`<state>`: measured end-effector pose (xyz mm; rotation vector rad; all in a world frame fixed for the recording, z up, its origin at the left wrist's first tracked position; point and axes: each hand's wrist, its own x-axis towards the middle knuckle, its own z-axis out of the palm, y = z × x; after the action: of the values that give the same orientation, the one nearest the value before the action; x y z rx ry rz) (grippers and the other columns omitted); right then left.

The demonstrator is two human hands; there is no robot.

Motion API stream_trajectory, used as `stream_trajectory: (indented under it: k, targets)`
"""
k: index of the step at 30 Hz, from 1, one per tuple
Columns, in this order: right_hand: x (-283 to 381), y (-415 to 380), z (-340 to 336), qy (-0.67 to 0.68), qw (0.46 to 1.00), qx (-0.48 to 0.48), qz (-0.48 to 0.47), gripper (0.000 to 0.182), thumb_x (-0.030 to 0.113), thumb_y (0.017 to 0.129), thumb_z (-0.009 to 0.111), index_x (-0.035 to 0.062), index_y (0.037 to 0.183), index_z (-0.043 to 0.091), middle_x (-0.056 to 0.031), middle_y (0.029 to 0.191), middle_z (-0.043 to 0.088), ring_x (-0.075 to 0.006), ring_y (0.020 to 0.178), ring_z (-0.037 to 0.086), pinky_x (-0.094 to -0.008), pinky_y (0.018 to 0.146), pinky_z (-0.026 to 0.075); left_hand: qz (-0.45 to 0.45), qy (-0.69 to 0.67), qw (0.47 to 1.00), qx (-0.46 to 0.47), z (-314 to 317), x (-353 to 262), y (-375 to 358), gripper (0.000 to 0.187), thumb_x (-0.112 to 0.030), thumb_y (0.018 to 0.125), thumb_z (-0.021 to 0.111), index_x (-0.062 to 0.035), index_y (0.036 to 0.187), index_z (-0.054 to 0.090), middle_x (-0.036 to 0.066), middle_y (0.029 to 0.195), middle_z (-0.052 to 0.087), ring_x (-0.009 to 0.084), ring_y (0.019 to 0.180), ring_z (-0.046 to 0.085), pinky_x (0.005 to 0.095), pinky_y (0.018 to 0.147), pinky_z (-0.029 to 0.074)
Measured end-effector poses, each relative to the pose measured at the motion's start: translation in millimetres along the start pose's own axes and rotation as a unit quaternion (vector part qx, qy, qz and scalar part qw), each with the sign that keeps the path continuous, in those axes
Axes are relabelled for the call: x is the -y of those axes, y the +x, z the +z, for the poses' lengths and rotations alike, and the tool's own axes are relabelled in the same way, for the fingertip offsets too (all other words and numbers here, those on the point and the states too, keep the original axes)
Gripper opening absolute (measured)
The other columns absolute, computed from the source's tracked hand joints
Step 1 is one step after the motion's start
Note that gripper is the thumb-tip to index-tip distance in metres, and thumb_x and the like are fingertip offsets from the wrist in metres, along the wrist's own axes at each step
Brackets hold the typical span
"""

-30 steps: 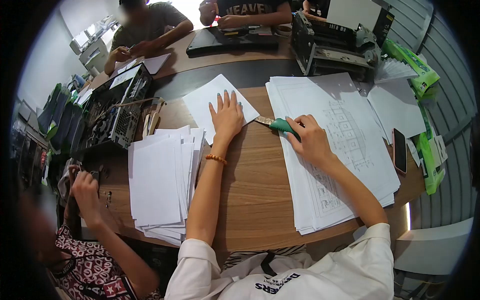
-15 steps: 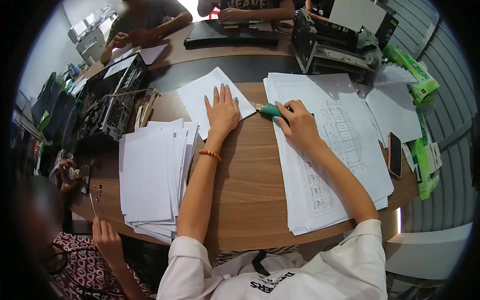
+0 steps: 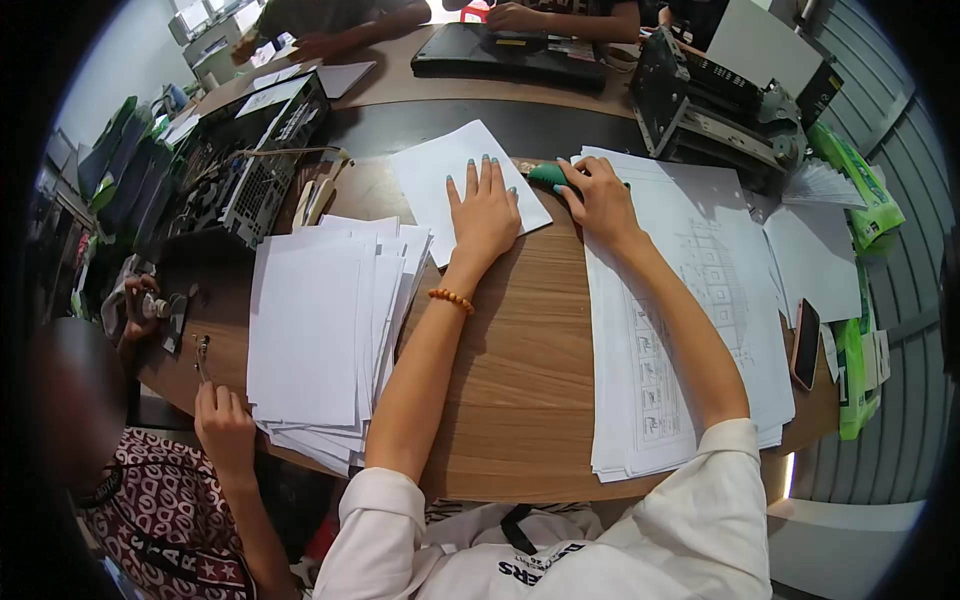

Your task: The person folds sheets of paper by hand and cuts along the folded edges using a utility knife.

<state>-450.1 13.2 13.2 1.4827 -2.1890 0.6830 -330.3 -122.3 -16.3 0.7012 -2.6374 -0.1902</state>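
Note:
My left hand (image 3: 485, 215) lies flat with its fingers spread on a white sheet stack (image 3: 430, 165), which sits at an angle on the wooden desk. My right hand (image 3: 602, 200) is closed around a green-handled tool (image 3: 546, 177) beside the upper right edge of that paper. The tool's tip points left, and its exact kind is hard to make out. Beneath my right forearm is a pile of printed drawings (image 3: 690, 330). A thick stack of blank white paper (image 3: 303, 320) stands to the left of my left forearm.
An opened computer case (image 3: 245, 175) stands at the left, with a black laptop-like device (image 3: 510, 55) across the desk. Dismantled machinery (image 3: 720, 110) is at the back right, near a phone (image 3: 805, 343). A co-worker's hand (image 3: 225, 425) is at the lower left; other people sit opposite.
The view has shifted, so most things appear further right. My right hand has moved the green tool away from me along the paper's right edge. My left hand stays flat on the paper.

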Motion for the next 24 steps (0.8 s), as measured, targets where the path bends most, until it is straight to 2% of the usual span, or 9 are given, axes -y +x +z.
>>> stream_trajectory:
  k: [4, 7, 9, 13, 15, 21, 24]
  targets:
    - [-1.2, 4.2, 9.1, -0.016, 1.0, 0.0, -0.011, 0.036, 0.018, 0.078, 0.064, 0.0077, 0.112, 0.061, -0.011, 0.095, 0.058, -0.0268, 0.094, 0.053, -0.0367, 0.078, 0.047, -0.019, 0.02, 1.0, -0.002, 1.8, 0.4, 0.0, 0.054, -0.03, 0.092, 0.034, -0.0002, 0.138, 0.031, 0.013, 0.144, 0.031, 0.0283, 0.136, 0.024, 0.054, 0.108, 0.012]
    - [0.5, 3.2, 6.9, -0.024, 1.0, -0.006, -0.02, 0.036, 0.019, 0.078, 0.064, 0.0079, 0.112, 0.061, -0.0108, 0.095, 0.058, -0.0267, 0.094, 0.053, -0.0373, 0.078, 0.047, -0.008, 0.026, 0.999, -0.026, 1.9, 1.3, -0.6, 0.053, -0.029, 0.092, 0.035, -0.0006, 0.136, 0.032, 0.014, 0.144, 0.031, 0.0304, 0.134, 0.027, 0.0565, 0.106, 0.016]
    - [3.9, 0.2, 1.0, -0.027, 1.0, 0.013, -0.005, 0.035, 0.019, 0.079, 0.063, 0.0081, 0.112, 0.061, -0.0106, 0.094, 0.057, -0.0262, 0.093, 0.053, -0.0368, 0.077, 0.047, -0.011, 0.003, 1.0, 0.001, 0.8, 2.1, 0.1, 0.055, -0.031, 0.092, 0.034, -0.0011, 0.138, 0.031, 0.012, 0.144, 0.031, 0.0277, 0.136, 0.023, 0.0543, 0.108, 0.011]
    - [11.4, -8.3, -5.7, -0.025, 0.998, 0.054, 0.027, 0.035, 0.017, 0.081, 0.061, 0.009, 0.115, 0.06, -0.0092, 0.096, 0.057, -0.0248, 0.094, 0.054, -0.0358, 0.075, 0.05, -0.012, 0.003, 1.0, -0.008, 3.3, 1.4, -1.0, 0.055, -0.032, 0.092, 0.033, -0.0013, 0.138, 0.031, 0.012, 0.144, 0.031, 0.027, 0.136, 0.023, 0.0542, 0.109, 0.011]
    - [13.4, -2.5, 3.3, -0.038, 0.999, -0.003, -0.001, 0.034, 0.019, 0.08, 0.062, 0.0081, 0.111, 0.061, -0.0089, 0.094, 0.058, -0.025, 0.09, 0.054, -0.0344, 0.076, 0.048, 0.002, -0.002, 1.0, -0.014, 1.7, 1.9, -0.7, 0.055, -0.032, 0.092, 0.033, -0.0014, 0.137, 0.032, 0.012, 0.145, 0.031, 0.0268, 0.136, 0.023, 0.0542, 0.109, 0.011]
    - [0.8, 5.4, 7.9, -0.064, 0.996, -0.023, -0.057, 0.032, 0.018, 0.08, 0.063, 0.0084, 0.11, 0.062, -0.0077, 0.094, 0.058, -0.0248, 0.088, 0.054, -0.0344, 0.075, 0.048, 0.004, -0.015, 1.0, -0.014, 0.2, 3.1, -2.4, 0.053, -0.031, 0.092, 0.033, -0.0029, 0.137, 0.033, 0.01, 0.144, 0.032, 0.0254, 0.135, 0.025, 0.0539, 0.108, 0.012]
    - [-3.4, -3.3, -0.9, -0.072, 0.996, -0.009, -0.053, 0.034, 0.018, 0.08, 0.063, 0.0086, 0.113, 0.06, -0.0085, 0.094, 0.058, -0.0253, 0.089, 0.054, -0.0347, 0.075, 0.048, 0.014, -0.009, 1.0, -0.015, 1.9, 4.6, -1.8, 0.052, -0.03, 0.092, 0.033, -0.0042, 0.137, 0.034, 0.009, 0.144, 0.033, 0.0247, 0.135, 0.027, 0.0536, 0.108, 0.014]
